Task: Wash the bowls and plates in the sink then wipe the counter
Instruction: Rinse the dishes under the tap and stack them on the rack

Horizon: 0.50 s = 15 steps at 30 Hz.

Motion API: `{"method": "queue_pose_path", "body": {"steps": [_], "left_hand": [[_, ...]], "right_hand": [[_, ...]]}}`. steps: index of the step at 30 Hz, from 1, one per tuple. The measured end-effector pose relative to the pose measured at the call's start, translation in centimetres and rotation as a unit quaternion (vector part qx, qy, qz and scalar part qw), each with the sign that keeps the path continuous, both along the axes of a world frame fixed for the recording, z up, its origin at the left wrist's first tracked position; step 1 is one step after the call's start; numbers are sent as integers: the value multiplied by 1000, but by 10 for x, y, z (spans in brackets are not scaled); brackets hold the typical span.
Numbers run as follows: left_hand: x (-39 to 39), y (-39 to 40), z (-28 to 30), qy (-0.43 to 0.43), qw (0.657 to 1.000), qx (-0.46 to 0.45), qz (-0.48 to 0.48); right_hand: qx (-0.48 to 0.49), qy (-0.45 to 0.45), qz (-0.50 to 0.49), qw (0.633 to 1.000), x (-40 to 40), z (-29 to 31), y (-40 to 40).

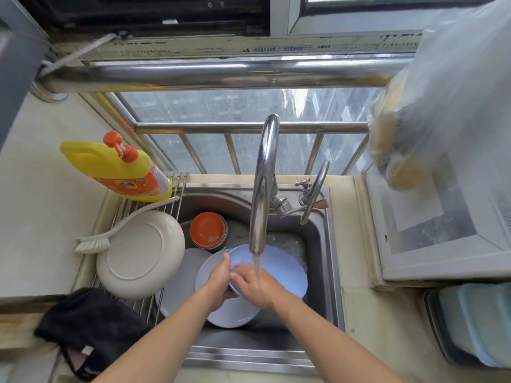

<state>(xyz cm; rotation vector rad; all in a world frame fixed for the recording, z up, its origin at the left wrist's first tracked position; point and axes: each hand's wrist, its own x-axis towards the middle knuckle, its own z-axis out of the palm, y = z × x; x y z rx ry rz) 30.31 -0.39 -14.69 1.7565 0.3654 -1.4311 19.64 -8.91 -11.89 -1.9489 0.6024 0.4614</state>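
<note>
The left hand (pixel 218 283) gripped the rim of a pale blue bowl (pixel 279 272) with curled fingers, thumb on the inside, and held it tilted over the sink (pixel 326 272). The right hand (pixel 255 286) lay open just beside it inside the bowl, under the water running from the tap (pixel 262 189). Under the grip lay grey plates (pixel 179 286); beyond it to the left stood stacked orange bowls (pixel 208 230), and further left a cream plate (pixel 141 255) rested upside down on the rack (pixel 124 205).

left hand (pixel 219 283) curled in grip, right hand (pixel 255 286) fingers spread.
</note>
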Motion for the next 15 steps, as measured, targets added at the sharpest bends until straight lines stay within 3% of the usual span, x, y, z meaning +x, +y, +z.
{"method": "queue_pose_path", "body": {"steps": [2, 7, 9, 11, 13, 15], "left_hand": [[4, 2, 0, 1, 999, 10, 34], [12, 11, 3, 7, 994, -7, 113], [13, 11, -2, -55, 998, 29, 13], [14, 13, -2, -205, 966, 74, -141], [13, 13, 11, -290, 931, -10, -223], [8, 14, 29, -243, 917, -119, -292]], "right_hand": [[-5, -22, 1, 1000, -9, 5, 1], [-211, -147, 17, 966, -33, -7, -9], [-258, -176, -32, 949, -37, -16, -12], [-282, -191, -81, 937, -36, -18, -15], [-311, -194, -101, 925, -34, -13, -19], [-328, -195, -108, 918, -32, -12, -22]]}}
